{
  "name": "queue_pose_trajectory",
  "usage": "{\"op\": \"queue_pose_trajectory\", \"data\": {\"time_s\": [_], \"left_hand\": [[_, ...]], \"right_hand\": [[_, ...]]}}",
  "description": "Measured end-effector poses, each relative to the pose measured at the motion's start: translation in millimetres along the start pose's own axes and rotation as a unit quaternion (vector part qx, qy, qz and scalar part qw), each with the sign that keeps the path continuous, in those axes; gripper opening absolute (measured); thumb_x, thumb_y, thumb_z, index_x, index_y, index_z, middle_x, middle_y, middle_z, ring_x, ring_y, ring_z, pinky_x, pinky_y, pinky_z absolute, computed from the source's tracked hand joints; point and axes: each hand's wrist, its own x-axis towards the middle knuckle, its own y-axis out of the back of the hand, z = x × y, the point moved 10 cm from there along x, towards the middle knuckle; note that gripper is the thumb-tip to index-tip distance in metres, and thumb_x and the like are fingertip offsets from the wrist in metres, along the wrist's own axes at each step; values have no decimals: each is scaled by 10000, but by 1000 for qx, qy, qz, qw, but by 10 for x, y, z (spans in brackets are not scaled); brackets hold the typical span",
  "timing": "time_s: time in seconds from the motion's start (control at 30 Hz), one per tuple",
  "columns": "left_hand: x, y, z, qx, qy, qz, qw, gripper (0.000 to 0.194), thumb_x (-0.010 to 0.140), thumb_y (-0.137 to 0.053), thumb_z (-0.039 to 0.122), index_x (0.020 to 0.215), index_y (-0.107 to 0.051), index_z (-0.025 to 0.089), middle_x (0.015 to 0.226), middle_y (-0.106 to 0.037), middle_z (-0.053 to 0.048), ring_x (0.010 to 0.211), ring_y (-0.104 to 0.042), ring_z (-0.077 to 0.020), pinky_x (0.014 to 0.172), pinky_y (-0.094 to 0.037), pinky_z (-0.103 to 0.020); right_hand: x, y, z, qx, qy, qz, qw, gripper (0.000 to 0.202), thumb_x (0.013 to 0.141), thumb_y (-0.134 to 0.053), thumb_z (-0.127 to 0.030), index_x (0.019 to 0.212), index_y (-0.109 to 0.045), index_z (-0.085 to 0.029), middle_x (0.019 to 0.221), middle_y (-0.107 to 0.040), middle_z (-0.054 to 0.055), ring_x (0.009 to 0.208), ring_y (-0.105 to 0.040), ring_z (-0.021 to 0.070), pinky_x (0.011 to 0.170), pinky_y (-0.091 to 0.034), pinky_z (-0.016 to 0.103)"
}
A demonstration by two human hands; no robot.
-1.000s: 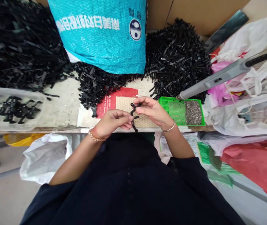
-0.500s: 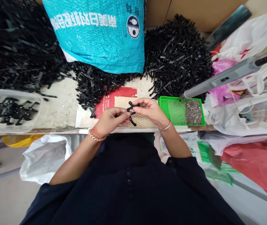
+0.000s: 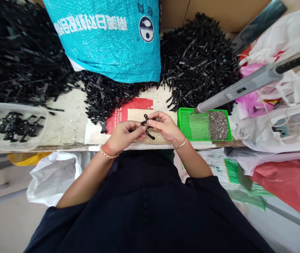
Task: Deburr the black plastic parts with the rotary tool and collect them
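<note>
Over a tan textured mat (image 3: 163, 140), both hands meet at a small black plastic bracket with several arms (image 3: 150, 135). My left hand (image 3: 125, 136) pinches it between thumb and forefinger from the left. From the right, my right hand (image 3: 165, 127) has its thumb and fingers closed on the upper part of the same bracket. Fingertips cover the bracket's middle, so any small fastener there is hidden. Right of the hands sits a green perforated basket (image 3: 183, 124), with many tiny metal pieces (image 3: 218, 125) in its right half.
A clear plastic tub (image 3: 40, 140) at left holds several black assembled brackets (image 3: 15, 126). Heaps of black plastic parts (image 3: 201, 63) lie behind, around a blue bag (image 3: 108, 52). A grey metal arm (image 3: 234, 93) reaches over the basket from the right. Plastic bags (image 3: 284, 123) crowd the right side.
My right hand has shifted slightly left and down, closing in on the bracket, and its fingers cover more of it. My left hand keeps its pinch almost unmoved.
</note>
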Motion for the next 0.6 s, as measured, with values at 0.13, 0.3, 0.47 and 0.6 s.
{"op": "queue_pose_trajectory", "data": {"time_s": [0.13,0.3,0.47,0.6], "left_hand": [[-4,-20,15,-22,5,11,1000,564,617,-1012,625,778,-754,150,715,-773,-50,624,-734,-145,670,-649,-262],[-17,-29,-43,-53,27,5,998,527,628,-1019,581,764,-747,151,709,-773,-51,598,-723,-132,646,-631,-242],[3,-2,-116,-65,40,-6,997,491,653,-1016,549,760,-748,152,717,-782,-64,599,-731,-137,632,-629,-237],[9,13,-113,-74,44,-9,996,491,643,-1028,543,759,-757,151,715,-786,-65,613,-739,-135,628,-627,-222]], "right_hand": [[-7,10,5,9,9,10,1000,517,602,-1032,-508,900,-724,-218,809,-742,-44,678,-616,69,612,-509,206],[-28,-9,-11,5,13,10,1000,521,590,-1035,-529,890,-731,-230,831,-757,-34,814,-717,121,829,-622,281],[-27,4,-57,-9,46,19,999,505,600,-1033,-529,889,-746,-230,884,-774,-20,854,-727,125,876,-626,293],[-13,-23,-48,-18,50,12,999,495,634,-1014,-545,920,-755,-234,924,-773,-11,887,-718,127,899,-618,290]]}}
